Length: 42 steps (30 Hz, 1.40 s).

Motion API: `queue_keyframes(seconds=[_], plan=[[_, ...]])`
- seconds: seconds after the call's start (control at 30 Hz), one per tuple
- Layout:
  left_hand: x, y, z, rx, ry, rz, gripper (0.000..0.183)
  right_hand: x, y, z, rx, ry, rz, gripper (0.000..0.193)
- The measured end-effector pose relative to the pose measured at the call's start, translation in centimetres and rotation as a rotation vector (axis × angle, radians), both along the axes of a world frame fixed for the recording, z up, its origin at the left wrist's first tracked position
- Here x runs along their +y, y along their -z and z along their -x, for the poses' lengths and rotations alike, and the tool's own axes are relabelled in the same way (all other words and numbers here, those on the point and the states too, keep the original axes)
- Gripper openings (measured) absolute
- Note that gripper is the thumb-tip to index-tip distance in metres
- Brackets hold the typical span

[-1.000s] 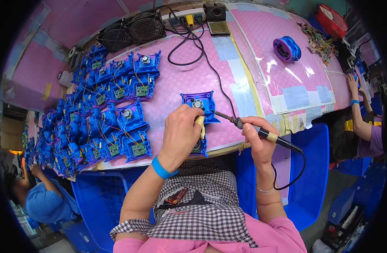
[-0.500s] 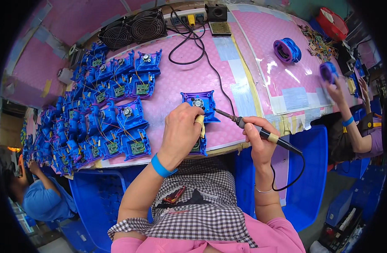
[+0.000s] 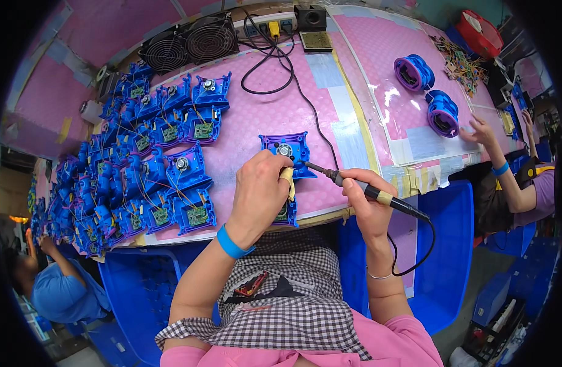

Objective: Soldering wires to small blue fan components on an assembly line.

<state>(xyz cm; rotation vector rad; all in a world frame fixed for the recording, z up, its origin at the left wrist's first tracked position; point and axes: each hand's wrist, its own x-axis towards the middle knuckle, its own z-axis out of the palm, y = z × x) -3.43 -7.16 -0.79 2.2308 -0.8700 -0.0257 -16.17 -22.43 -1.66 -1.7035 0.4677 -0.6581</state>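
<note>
the left hand (image 3: 259,192) is clamped down on a blue plastic part (image 3: 287,150) lying near the front edge of the pink surface (image 3: 250,116), fingers curled over it. the right hand (image 3: 363,199) is closed around a soldering iron (image 3: 354,183), its tip touching the part beside the left fingers. a pile of blue parts (image 3: 140,165) lies to the left, two fans (image 3: 189,44) behind.

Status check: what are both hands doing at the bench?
Left hand pins blue part. Right hand holds soldering iron, tip at part. Nothing in the way.
</note>
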Motion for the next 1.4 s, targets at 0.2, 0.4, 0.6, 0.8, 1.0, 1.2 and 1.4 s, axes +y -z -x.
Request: queue_keyframes(seconds=[0.2,0.4,0.6,0.8,1.0,1.2,1.4], plan=[[0.06,-0.10,-0.01,0.010,0.007,-0.010,0.015,-0.03,-0.41,0.50,-0.002,-0.006,-0.020,0.012],[0.05,0.00,-0.02,0.010,0.009,-0.003,0.016,-0.28,-0.03,0.63,-0.080,0.025,-0.105,0.014],[0.06,0.06,-0.02,0.002,0.014,-0.010,0.015,-0.31,0.17,0.83,-0.088,0.045,-0.088,0.014],[0.07,0.08,-0.07,-0.005,0.009,-0.001,0.013,-0.37,0.21,0.93,-0.093,0.042,-0.080,0.014],[0.10,0.11,-0.09,-0.018,0.011,-0.005,0.012,-0.36,0.38,0.85,-0.114,0.047,-0.043,0.016],[0.02,0.10,-0.12,-0.028,0.017,0.009,0.013,-0.27,0.19,0.68,-0.144,0.074,-0.053,0.017],[0.70,-0.55,-0.31,-0.001,0.025,0.032,0.016,-0.44,-0.37,0.87,-0.186,-0.011,-0.177,0.016]])
